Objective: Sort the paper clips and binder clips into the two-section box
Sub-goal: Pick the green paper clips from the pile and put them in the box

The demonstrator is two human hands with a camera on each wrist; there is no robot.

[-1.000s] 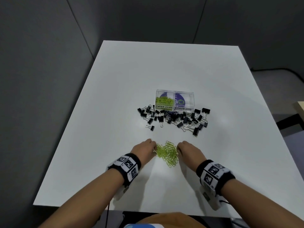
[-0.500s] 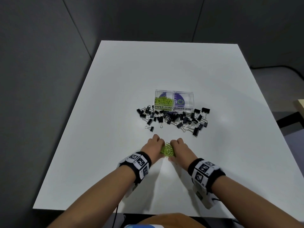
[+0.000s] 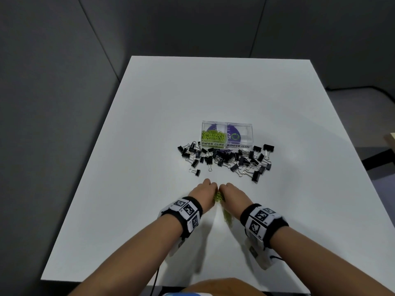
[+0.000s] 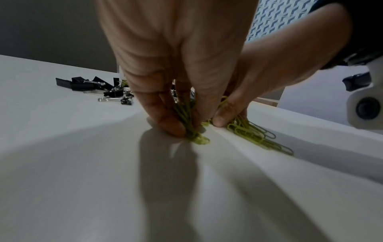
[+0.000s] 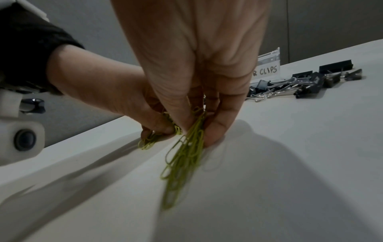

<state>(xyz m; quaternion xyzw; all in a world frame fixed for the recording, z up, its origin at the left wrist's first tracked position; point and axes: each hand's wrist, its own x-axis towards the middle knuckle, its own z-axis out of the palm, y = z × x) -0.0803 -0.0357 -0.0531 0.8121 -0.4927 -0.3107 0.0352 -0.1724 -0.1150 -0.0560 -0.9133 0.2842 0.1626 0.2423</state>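
Nearest the person, both hands meet knuckle to knuckle on the white table (image 3: 149,124), fingers curled down around a loose heap of green paper clips (image 3: 218,197). The left hand (image 3: 203,192) pinches its share between the thumb and the bent fingers (image 4: 165,121), whose tips press on the tabletop; a small bunch sticks out below the thumb. The right hand (image 3: 232,194) does the same from the other side: its thumb and fingers (image 5: 215,131) close on a bundle of clips that hangs out of the grip and trails across the table toward the wrist. In the left wrist view more of these clips lie fanned flat on the surface just under the right hand. Each wrist wears a black band with square black-and-white markers (image 3: 188,210). Beyond the hands, apart from them, lies a spread of black binder clips (image 3: 226,159) with silver wire handles, scattered in a wide band on the table. Just behind that band, with the nearest clips right at its front wall, stands the clear two-section box (image 3: 249,133). Its left section, labelled PAPER CLIPS, already holds a mound of green clips; its right section, labelled BINDER CLIPS, shows only a purple and green print through the floor.
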